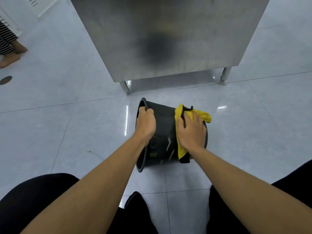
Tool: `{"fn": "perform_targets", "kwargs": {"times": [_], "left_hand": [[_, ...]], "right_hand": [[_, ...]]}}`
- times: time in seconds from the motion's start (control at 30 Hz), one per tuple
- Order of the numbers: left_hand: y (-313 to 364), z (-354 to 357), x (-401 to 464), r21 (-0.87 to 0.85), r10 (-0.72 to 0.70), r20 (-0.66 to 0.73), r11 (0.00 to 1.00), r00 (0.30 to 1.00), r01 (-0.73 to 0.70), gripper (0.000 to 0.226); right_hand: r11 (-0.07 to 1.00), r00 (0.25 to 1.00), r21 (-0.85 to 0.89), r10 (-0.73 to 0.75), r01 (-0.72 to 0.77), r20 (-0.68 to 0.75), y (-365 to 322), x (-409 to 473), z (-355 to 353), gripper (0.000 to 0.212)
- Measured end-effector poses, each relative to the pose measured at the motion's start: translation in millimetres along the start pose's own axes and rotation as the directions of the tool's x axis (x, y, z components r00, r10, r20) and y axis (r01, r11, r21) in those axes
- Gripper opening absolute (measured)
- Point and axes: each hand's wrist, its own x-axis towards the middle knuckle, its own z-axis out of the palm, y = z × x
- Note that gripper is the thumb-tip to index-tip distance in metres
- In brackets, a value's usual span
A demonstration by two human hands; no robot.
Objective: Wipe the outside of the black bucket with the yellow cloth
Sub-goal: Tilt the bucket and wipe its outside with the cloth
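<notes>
The black bucket (164, 125) lies on its side on the tiled floor, its open mouth facing left. My left hand (146, 123) is closed around the upper part of the rim. The yellow cloth (179, 146) is draped over the bucket's outer wall near the base end. My right hand (191, 130) presses flat on the cloth with fingers spread, holding it against the bucket. Pale scuffs show on the wall between my two hands.
A stainless steel cabinet (165, 36) on short legs stands just behind the bucket. My knees frame the bottom of the view. Another person's bare feet (11, 54) are at the far left, near a round floor drain (5, 80).
</notes>
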Motion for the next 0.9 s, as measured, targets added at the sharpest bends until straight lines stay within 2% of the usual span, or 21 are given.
{"fn": "perform_targets", "kwargs": {"times": [0.1, 0.2, 0.27, 0.33, 0.43, 0.53, 0.63, 0.7, 0.77, 0.83, 0.9], "left_hand": [[4, 3, 0, -0.041, 0.0, -0.022, 0.999, 1.0, -0.001, 0.011], [4, 3, -2, -0.041, 0.047, -0.067, 0.998, 0.997, -0.05, 0.012], [0, 2, -5, -0.009, 0.088, -0.086, 0.996, 0.992, -0.089, 0.012], [-3, 3, -7, 0.014, 0.117, -0.114, 0.993, 0.986, -0.116, 0.012], [-2, 4, -9, 0.117, 0.187, -0.155, 0.978, 0.97, -0.17, 0.013], [0, 2, -14, 0.246, 0.26, -0.103, 0.942, 0.96, -0.228, 0.032], [3, -2, -15, 0.304, 0.329, -0.062, 0.906, 0.942, -0.296, 0.042], [2, -3, -12, 0.316, 0.365, -0.057, 0.89, 0.929, -0.33, 0.043], [0, -2, -11, 0.338, 0.384, -0.052, 0.876, 0.922, -0.345, 0.046], [0, 1, -11, 0.375, 0.383, -0.029, 0.861, 0.923, -0.345, 0.048], [3, 4, -8, 0.402, 0.369, -0.004, 0.851, 0.929, -0.336, 0.049]], "right_hand": [[0.979, 0.979, -0.033, 0.202, -0.201, 0.023, 17, 6, -3, 0.052], [0.968, 0.97, -0.061, 0.24, -0.242, -0.041, 11, 2, 0, 0.045], [0.985, 0.98, -0.013, 0.168, -0.17, -0.104, 3, -2, 0, 0.035], [0.997, 0.987, 0.074, 0.014, -0.003, -0.16, -12, -7, 0, 0.028], [0.944, 0.956, 0.196, -0.232, 0.265, -0.178, -43, -20, 4, 0.031], [0.908, 0.916, 0.171, -0.35, 0.383, -0.195, -54, -27, 9, 0.032], [0.959, 0.94, 0.05, -0.261, 0.278, -0.219, -35, -20, 8, 0.032], [0.995, 0.973, 0.058, -0.061, 0.075, -0.224, -19, -18, 5, 0.034], [0.994, 0.972, 0.075, 0.099, -0.085, -0.213, -7, -16, 2, 0.035], [0.992, 0.972, 0.086, 0.111, -0.095, -0.208, -8, -17, 1, 0.032], [0.993, 0.977, 0.118, 0.005, 0.02, -0.211, -24, -22, 2, 0.028]]}}
